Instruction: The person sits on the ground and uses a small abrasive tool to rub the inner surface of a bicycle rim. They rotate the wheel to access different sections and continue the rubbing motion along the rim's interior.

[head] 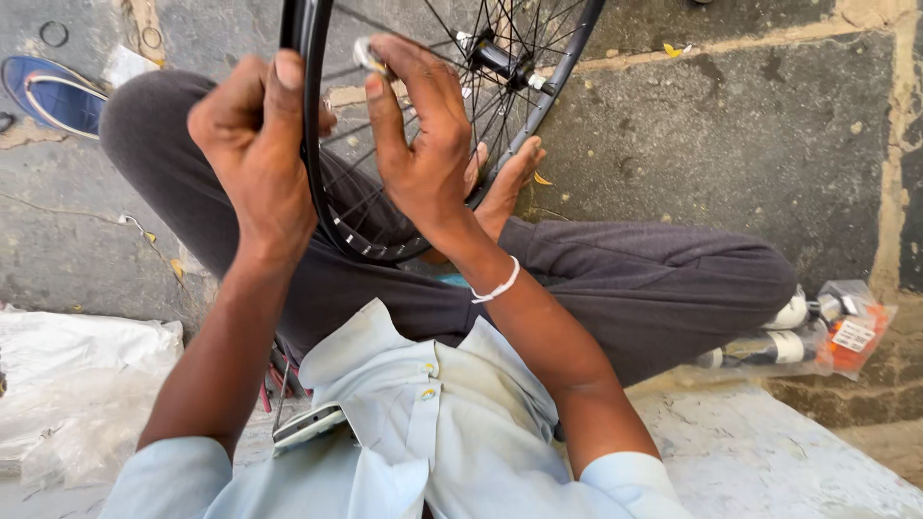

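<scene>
left fingers (288,72): curled round the black wheel rim (310,115) from the outside, thumb up top pressed flat against it. so that left hand (252,144) is properly clamped on, not loose at all

right fingers (409,72): mostly straight and close together, tips pinching a small silvery tool (367,55) right up at the rim. can't really tell what kind of tool it is, most of it is hidden behind the fingertips

right hand (423,135): sits inside the wheel, palm turned toward the left hand, white band (498,286) on the wrist

wheel rim: runs upright straight between the two sets of fingers, so left fingers on its outer side, right fingers on the spoke side. it curves down below both palms and rests against the lap

spokes (461,86): fan out just past the right fingers toward the hub (495,58), which is a bit beyond the fingertips, up and to the right of them

bare foot (510,183): just behind the right palm, touching the rim's lower edge

blue sandal (53,91): well off to the left of the left fingers, on the stone floor

packaged parts (817,336): in clear plastic, way off to the right, nowhere near either hand
</scene>
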